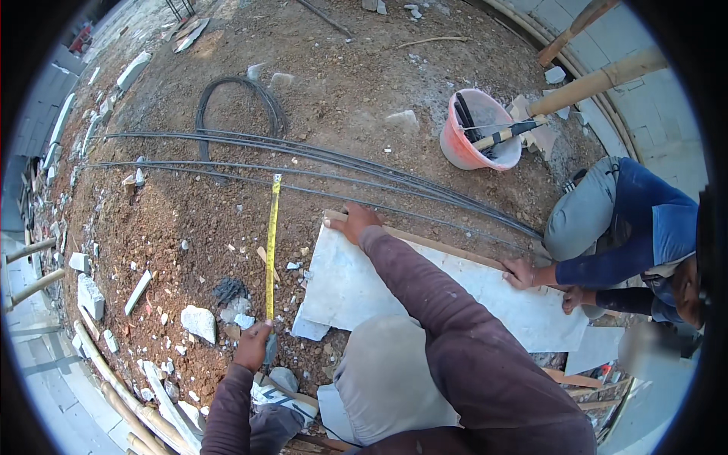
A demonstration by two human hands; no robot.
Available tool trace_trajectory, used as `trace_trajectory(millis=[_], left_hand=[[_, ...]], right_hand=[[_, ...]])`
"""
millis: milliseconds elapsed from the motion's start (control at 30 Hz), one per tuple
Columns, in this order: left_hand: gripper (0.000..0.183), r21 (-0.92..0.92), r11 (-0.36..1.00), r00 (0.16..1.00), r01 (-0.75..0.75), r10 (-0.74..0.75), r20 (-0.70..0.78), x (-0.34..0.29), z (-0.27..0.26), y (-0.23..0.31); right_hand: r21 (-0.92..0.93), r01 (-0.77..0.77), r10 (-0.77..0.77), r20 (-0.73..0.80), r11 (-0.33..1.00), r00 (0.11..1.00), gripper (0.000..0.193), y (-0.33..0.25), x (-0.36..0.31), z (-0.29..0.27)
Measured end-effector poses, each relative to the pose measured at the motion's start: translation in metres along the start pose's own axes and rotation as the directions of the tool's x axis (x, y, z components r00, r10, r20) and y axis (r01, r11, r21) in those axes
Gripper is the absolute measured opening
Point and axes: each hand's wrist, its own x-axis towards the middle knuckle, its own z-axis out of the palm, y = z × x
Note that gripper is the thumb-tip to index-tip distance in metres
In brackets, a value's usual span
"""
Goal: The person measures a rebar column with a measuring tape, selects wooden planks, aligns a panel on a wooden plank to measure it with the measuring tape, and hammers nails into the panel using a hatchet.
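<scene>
My left hand [252, 346] is closed around a tape measure, mostly hidden by the fingers. Its yellow blade [272, 243] runs straight out over the soil, its free tip close to the thin steel bars. My right hand [356, 224] grips the left end of a narrow wooden strip [440, 244] along the far edge of a white board [371, 280]. The board lies in front of my knee, partly covered by my right arm. At its right side, a co-worker's hands [520, 274] rest on the strip and the board edge.
Several long steel bars [364, 163] cross the soil beyond the board, beside a coil of wire [240, 106]. A pink bucket [480, 129] holding tools stands far right, near a wooden pole [599, 82]. A white rubble lump [199, 324] and bamboo poles [133, 411] lie left.
</scene>
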Motion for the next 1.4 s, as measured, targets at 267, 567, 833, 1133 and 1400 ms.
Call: trace_trajectory(millis=[267,567,833,1133,1400], left_hand=[[0.046,0.266,0.958,0.973,-0.107,0.046,0.226,-0.025,0.032,0.035],[0.047,0.253,0.967,0.962,0.039,-0.104,0.251,-0.028,0.039,0.025],[0.044,0.407,0.907,0.954,0.110,-0.211,0.212,-0.023,0.022,0.043],[0.029,0.589,0.753,0.936,-0.294,0.103,0.336,-0.023,0.017,0.013],[0.030,0.517,0.852,0.961,-0.084,-0.068,0.269,-0.024,0.017,0.019]], right_hand=[[-0.017,0.011,-0.011,-0.030,1.000,1.000,0.081,0.001,-0.002,0.001],[-0.035,0.044,-0.047,-0.079,0.998,0.996,0.068,0.002,-0.003,0.003],[0.028,0.061,-0.064,0.093,0.998,0.994,0.075,0.014,0.010,0.001],[0.018,0.214,-0.214,-0.029,0.977,0.976,0.065,0.029,0.025,0.012],[0.008,0.131,-0.131,0.070,0.991,0.989,0.071,0.021,0.026,0.012]])
